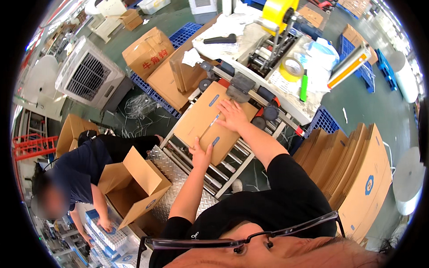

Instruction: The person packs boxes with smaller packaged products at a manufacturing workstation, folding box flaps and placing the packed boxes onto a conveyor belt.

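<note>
1. A closed cardboard box [209, 120] lies on a roller conveyor [214, 172] near the picture's middle, its far end at the taping machine [250, 85].
2. The right hand [232, 115] lies flat on the box top, fingers spread apart, toward the 1 o'clock end.
3. The left hand [202, 154] presses the box's near edge at 6 o'clock, fingers loosely apart, clamped on nothing.
4. At 8 o'clock a co-worker [76, 172] bends beside an open box [134, 187], one hand on blue-and-white packs [105, 234].
5. Flat cartons [353, 174] stand stacked at 4 o'clock.
</note>
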`<state>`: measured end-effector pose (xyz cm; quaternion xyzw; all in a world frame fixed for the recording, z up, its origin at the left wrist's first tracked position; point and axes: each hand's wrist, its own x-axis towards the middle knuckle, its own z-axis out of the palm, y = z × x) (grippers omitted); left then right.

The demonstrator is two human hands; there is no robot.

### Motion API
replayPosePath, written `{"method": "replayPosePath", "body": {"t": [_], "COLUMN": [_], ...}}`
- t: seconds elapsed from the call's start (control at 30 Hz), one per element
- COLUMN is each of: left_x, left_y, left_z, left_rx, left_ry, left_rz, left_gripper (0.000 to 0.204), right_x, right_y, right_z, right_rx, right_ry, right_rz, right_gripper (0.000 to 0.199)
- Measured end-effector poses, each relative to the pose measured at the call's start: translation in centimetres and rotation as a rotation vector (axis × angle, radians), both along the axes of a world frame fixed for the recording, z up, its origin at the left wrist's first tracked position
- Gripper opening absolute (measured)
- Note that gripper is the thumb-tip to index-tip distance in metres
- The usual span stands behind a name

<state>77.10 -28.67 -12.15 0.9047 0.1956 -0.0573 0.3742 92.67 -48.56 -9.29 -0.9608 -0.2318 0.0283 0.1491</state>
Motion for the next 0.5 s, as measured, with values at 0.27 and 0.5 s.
{"method": "replayPosePath", "body": {"t": [0.27, 0.5], "left_x": [0.2, -27.0], "left_y": [-1.1, 9.6], "left_z": [3.9, -6.8], "left_rx": [-0.033, 0.168], "left_ry": [-0.110, 0.347], "left_rz": [-0.428, -0.779], "left_gripper": [0.097, 0.051], "right_x": [-11.8, -40.4], "right_y": [-0.3, -10.9], "right_z": [-2.4, 9.6], "right_rx": [0.101, 0.248], "right_ry": [-0.117, -0.199], "right_rz": [-0.118, -0.273], "right_gripper": [0.070, 0.075]}}
